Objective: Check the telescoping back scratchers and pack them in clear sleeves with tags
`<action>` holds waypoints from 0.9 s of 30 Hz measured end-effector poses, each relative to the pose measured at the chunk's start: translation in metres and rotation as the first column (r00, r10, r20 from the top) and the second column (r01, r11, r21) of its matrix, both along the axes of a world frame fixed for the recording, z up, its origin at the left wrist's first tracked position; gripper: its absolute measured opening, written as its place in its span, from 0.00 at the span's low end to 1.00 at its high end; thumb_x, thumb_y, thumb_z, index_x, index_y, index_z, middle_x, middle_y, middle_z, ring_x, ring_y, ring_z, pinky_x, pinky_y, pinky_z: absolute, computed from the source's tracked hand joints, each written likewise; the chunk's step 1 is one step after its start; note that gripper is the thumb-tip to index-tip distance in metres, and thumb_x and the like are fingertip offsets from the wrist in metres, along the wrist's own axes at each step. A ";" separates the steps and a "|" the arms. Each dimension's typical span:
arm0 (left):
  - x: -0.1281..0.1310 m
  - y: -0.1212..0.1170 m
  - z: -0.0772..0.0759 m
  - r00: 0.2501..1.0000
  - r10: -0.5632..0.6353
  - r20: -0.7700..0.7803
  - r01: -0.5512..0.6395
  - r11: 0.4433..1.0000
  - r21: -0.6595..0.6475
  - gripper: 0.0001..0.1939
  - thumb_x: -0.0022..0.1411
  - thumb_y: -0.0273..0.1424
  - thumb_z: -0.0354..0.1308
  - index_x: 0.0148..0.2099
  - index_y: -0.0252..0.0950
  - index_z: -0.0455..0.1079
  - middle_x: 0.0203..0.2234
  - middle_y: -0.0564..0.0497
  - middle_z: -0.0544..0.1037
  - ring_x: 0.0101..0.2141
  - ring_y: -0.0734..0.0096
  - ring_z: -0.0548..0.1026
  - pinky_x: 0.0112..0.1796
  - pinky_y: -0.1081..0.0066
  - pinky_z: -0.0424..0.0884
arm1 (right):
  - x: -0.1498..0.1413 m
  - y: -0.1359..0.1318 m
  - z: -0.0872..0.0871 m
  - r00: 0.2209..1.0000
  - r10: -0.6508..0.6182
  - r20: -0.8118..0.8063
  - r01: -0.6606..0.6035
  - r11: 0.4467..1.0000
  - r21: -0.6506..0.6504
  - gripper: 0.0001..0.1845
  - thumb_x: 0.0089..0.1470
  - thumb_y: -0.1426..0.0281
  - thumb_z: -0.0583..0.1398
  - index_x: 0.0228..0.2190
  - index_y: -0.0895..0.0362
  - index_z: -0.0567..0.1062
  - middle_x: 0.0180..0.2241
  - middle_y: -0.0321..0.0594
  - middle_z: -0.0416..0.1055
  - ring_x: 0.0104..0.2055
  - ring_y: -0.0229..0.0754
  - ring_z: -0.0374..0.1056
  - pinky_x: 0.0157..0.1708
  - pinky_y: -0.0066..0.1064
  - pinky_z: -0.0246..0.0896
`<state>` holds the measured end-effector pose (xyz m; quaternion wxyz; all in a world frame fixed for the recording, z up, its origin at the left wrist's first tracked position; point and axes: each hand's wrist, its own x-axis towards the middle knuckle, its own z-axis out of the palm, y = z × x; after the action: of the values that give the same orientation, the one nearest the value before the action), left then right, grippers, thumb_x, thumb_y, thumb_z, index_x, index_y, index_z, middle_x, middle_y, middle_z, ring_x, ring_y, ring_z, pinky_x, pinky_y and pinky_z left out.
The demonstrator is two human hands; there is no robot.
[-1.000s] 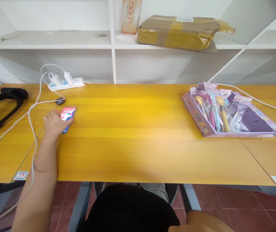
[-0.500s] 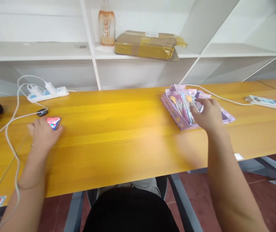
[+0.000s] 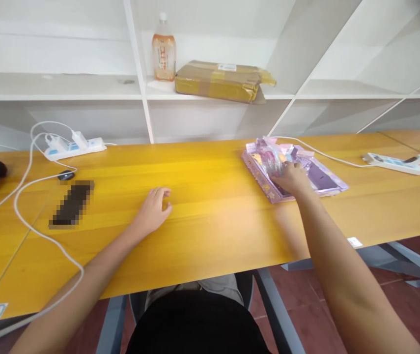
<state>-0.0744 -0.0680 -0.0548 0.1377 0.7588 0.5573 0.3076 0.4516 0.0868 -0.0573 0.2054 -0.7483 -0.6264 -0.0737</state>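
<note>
My left hand [image 3: 154,209] is over the left middle of the yellow wooden table [image 3: 202,231], fingers loosely curved and apart, holding nothing. The phone [image 3: 72,204], blurred out by pixels, lies to its left on the table. My right hand [image 3: 294,178] reaches into a shallow purple box [image 3: 263,184] with patterned edges. Its fingers close around pens in clear wrapping [image 3: 274,160]; the fingertips are partly hidden. The box's bare purple inside [image 3: 322,178] shows to the right of the hand.
A white power strip [image 3: 75,149] with plugs and looping cables stands at the back left, near a small black object [image 3: 66,175]. Another power strip [image 3: 396,163] lies at right. An orange-labelled bottle [image 3: 164,56] and a taped cardboard box [image 3: 219,81] sit on the shelf.
My left hand has left the phone and moved right over the table. My right hand has shifted left inside the purple box and closed on the wrapped pens. The view has tilted slightly up.
</note>
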 end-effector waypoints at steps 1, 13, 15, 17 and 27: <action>0.000 0.003 -0.005 1.000 -0.008 0.025 0.008 1.000 0.006 0.16 0.67 0.27 0.54 0.55 0.41 0.67 0.49 0.43 0.78 0.52 0.54 0.77 0.56 0.52 0.75 | -0.004 -0.003 -0.002 1.000 -0.015 -0.004 0.015 1.000 -0.001 0.36 0.51 0.59 0.71 0.55 0.67 0.72 0.52 0.66 0.70 0.54 0.64 0.67 0.55 0.49 0.61; -0.011 0.004 -0.016 0.982 -0.005 0.188 0.020 0.997 -0.077 0.15 0.65 0.26 0.54 0.54 0.42 0.68 0.44 0.47 0.79 0.46 0.59 0.80 0.53 0.53 0.77 | -0.004 -0.007 -0.005 0.957 -0.168 -0.236 0.206 0.968 0.145 0.30 0.55 0.60 0.64 0.54 0.64 0.73 0.49 0.61 0.73 0.52 0.63 0.68 0.54 0.49 0.64; -0.010 0.004 -0.016 0.984 -0.017 0.179 0.030 0.997 -0.070 0.15 0.65 0.26 0.54 0.54 0.42 0.68 0.44 0.47 0.79 0.46 0.59 0.79 0.53 0.53 0.77 | -0.003 -0.007 -0.003 0.942 -0.205 -0.267 0.235 0.968 0.086 0.29 0.56 0.59 0.63 0.54 0.64 0.73 0.46 0.61 0.75 0.49 0.63 0.70 0.52 0.48 0.65; -0.010 0.004 -0.017 0.985 -0.027 0.171 0.039 0.997 -0.064 0.15 0.66 0.26 0.54 0.54 0.42 0.68 0.44 0.47 0.79 0.47 0.59 0.79 0.53 0.54 0.76 | -0.005 -0.007 -0.001 0.933 -0.240 -0.267 0.252 0.968 0.012 0.29 0.58 0.58 0.63 0.54 0.64 0.73 0.45 0.62 0.76 0.49 0.64 0.72 0.50 0.48 0.64; -0.011 0.004 -0.020 0.985 -0.044 0.167 0.052 0.998 -0.043 0.16 0.66 0.25 0.54 0.54 0.41 0.68 0.45 0.46 0.79 0.47 0.57 0.79 0.54 0.52 0.76 | -0.018 -0.014 0.010 0.910 -0.259 -0.323 0.309 0.944 0.115 0.26 0.61 0.66 0.60 0.57 0.65 0.66 0.51 0.68 0.74 0.53 0.66 0.72 0.53 0.51 0.64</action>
<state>-0.0858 -0.0644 -0.0744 0.2090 0.7404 0.5324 0.3531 0.4341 0.0728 -0.0468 0.3469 -0.8145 -0.4634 -0.0383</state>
